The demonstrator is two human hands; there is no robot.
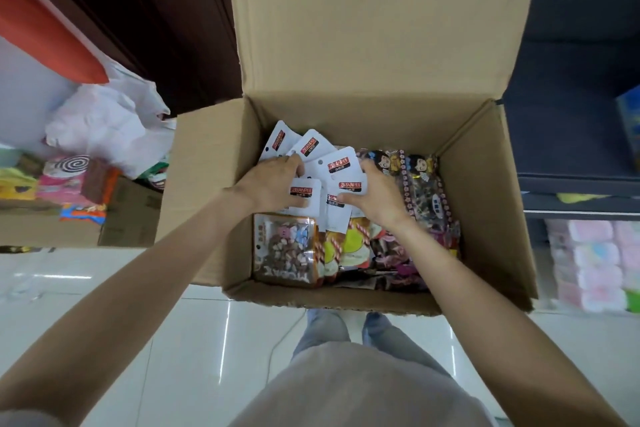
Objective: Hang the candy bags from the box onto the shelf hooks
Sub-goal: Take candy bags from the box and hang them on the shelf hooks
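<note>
We've got both hands down in the box (381,114), gathering a fan of white-header bags (337,163) near its left wall. Left hand (273,184) sits on the fan's left side, grip curled round the top card w/ thumb under its lower edge. Right hand (375,196) sits on the fan's right side, grip pinching the cards: thumb laid across a red label, fingers over the far edge. So both grips are closed on bags, not wide.

Key relation: the bags lie between the two hands, long axis running from the box's near wall toward its far wall, headers w/ hang holes pointing away from us, candy ends toward us. Both hands about equally near; the fan spreads up and left, so the left hand covers more of it. To lift, we'd judge the stack must come straight up, clear of the walls.

Writing: red labels read approx. "ZIRANPEI", w/ small characters below we can't make out. The clear pouch (285,250) at the near-left corner shows upside-down letters, maybe "MIGOAX", unsure. Cartoon-face packs (415,170) along the right wall: text too small.

Shelf (571,135) stands right of the box; no hooks visible. Nothing hung yet as far as we see.
</note>
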